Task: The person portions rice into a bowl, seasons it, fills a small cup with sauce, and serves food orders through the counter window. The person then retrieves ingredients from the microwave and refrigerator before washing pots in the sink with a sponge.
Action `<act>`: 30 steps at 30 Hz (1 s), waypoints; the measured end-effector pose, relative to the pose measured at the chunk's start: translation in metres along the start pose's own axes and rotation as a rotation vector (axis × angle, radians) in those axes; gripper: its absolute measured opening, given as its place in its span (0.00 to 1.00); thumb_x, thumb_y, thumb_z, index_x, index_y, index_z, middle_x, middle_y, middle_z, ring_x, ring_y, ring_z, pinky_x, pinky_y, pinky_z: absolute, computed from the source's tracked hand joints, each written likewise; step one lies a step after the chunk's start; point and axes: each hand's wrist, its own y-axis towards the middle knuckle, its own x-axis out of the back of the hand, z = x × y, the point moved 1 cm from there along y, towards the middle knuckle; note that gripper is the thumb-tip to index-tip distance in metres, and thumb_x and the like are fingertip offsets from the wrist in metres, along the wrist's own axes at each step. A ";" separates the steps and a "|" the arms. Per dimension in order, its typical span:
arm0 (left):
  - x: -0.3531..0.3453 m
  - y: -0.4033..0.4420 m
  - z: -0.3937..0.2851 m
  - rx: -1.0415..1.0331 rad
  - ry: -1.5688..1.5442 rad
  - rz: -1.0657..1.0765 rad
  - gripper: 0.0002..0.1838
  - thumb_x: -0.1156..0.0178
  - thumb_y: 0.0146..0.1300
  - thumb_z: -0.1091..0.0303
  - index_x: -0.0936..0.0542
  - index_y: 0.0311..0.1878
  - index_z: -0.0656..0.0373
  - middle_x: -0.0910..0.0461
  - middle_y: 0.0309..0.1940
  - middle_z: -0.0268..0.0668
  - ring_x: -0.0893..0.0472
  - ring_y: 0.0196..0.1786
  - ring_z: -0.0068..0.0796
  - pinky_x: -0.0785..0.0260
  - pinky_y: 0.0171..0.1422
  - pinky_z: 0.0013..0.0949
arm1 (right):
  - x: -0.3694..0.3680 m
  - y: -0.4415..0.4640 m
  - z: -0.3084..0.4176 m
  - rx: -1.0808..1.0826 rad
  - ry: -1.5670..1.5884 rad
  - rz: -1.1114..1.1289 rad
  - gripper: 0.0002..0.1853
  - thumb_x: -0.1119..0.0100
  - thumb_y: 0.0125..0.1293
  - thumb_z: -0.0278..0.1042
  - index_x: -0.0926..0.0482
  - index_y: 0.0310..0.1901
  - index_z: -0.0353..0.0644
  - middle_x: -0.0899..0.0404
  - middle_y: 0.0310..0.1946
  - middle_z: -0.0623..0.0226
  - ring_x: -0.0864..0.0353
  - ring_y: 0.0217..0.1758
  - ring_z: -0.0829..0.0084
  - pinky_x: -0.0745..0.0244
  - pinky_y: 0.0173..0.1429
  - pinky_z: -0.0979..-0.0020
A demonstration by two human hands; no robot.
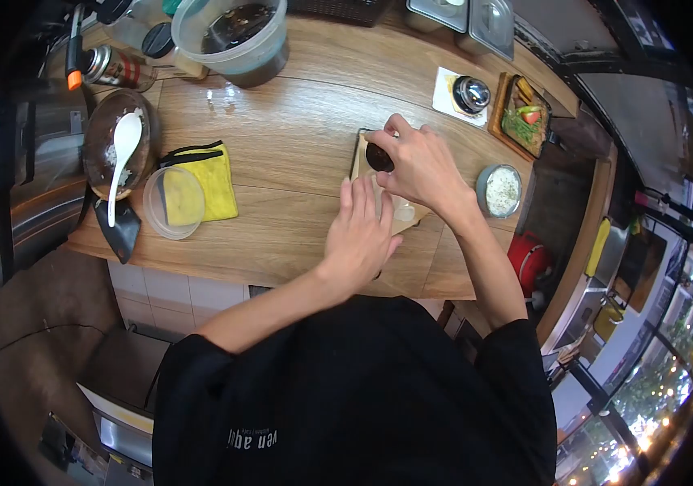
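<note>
A small round cup of dark sauce (379,157) stands on a small tray lined with light paper (360,162) near the middle of the counter. Over the cup's right side, my right hand (421,166) has its fingers bent and closed on the rim. My left hand (357,235) lies palm down on the near-left part of the tray, its fingers stretched forward. Both hands cover much of the tray. Something pale and translucent (404,211) shows on the tray beside my left fingers.
A bowl of white food (498,192), a food platter (524,117) and a shiny round container (471,95) stand right. On the left are a yellow cloth (217,185), a clear lid (174,203), a wooden bowl (97,158) with a white spoon (125,146), and a large tub (259,69).
</note>
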 end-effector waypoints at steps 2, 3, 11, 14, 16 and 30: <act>0.038 -0.022 0.008 -0.018 -0.153 0.062 0.30 0.38 0.64 0.53 0.26 0.60 0.67 0.26 0.57 0.57 0.31 0.68 0.50 0.48 0.74 0.57 | -0.011 0.006 -0.003 0.056 -0.029 -0.031 0.27 0.26 0.45 0.35 0.19 0.51 0.47 0.22 0.45 0.62 0.20 0.46 0.58 0.25 0.51 0.57; 0.050 -0.033 0.019 -0.012 -0.148 0.068 0.30 0.38 0.64 0.53 0.26 0.60 0.67 0.26 0.57 0.57 0.31 0.68 0.50 0.48 0.74 0.57 | -0.015 0.008 -0.004 0.103 -0.061 -0.063 0.27 0.26 0.45 0.35 0.18 0.51 0.47 0.22 0.45 0.63 0.21 0.48 0.58 0.27 0.53 0.57; 0.045 -0.135 0.206 0.439 -0.067 -0.180 0.54 0.21 0.42 0.60 0.40 0.73 0.56 0.39 0.67 0.61 0.37 0.70 0.61 0.39 0.70 0.54 | -0.030 0.011 -0.002 0.114 -0.126 -0.146 0.26 0.24 0.46 0.40 0.17 0.50 0.49 0.21 0.43 0.66 0.25 0.52 0.63 0.33 0.54 0.58; 0.049 -0.144 0.241 0.333 0.082 0.013 0.67 0.18 0.34 0.54 0.48 0.78 0.46 0.44 0.70 0.64 0.41 0.72 0.64 0.41 0.72 0.57 | -0.021 0.001 0.018 0.095 -0.126 -0.259 0.30 0.24 0.47 0.41 0.20 0.55 0.48 0.23 0.53 0.61 0.27 0.56 0.60 0.34 0.56 0.57; 0.049 -0.134 0.246 0.296 0.205 0.295 0.71 0.16 0.26 0.58 0.48 0.79 0.39 0.48 0.72 0.64 0.42 0.72 0.63 0.41 0.73 0.55 | -0.014 -0.013 0.029 0.046 -0.090 -0.400 0.32 0.25 0.48 0.41 0.22 0.57 0.46 0.28 0.60 0.56 0.29 0.59 0.57 0.34 0.58 0.56; 0.109 -0.075 0.183 -0.309 -0.570 -0.362 0.66 0.17 0.31 0.45 0.47 0.72 0.54 0.44 0.66 0.64 0.37 0.67 0.66 0.41 0.70 0.60 | -0.043 0.019 0.179 0.106 1.577 -0.221 0.73 0.23 0.39 0.58 0.64 0.77 0.33 0.56 0.76 0.46 0.57 0.82 0.55 0.58 0.81 0.58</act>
